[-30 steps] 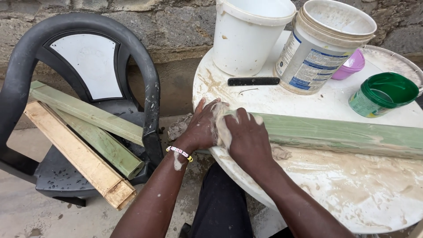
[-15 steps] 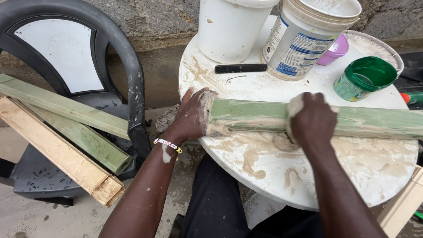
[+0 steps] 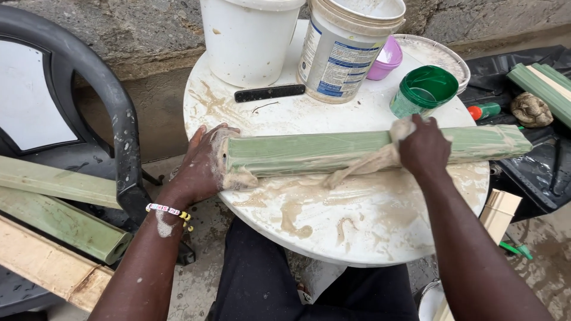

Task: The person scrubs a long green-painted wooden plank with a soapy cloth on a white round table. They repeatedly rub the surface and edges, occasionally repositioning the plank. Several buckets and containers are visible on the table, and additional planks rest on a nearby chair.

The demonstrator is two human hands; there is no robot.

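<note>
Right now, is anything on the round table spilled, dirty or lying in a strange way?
Yes. Beige muddy liquid is smeared in puddles over the white round table below the green bar, which overhangs the right edge. The buckets stand upright.

so the right hand point(image 3: 423, 148) has dragged the wet rag point(image 3: 380, 156) way down the green bar point(image 3: 333, 151), from right beside the left hand point(image 3: 202, 161) to near the green tub point(image 3: 423, 90).
</note>
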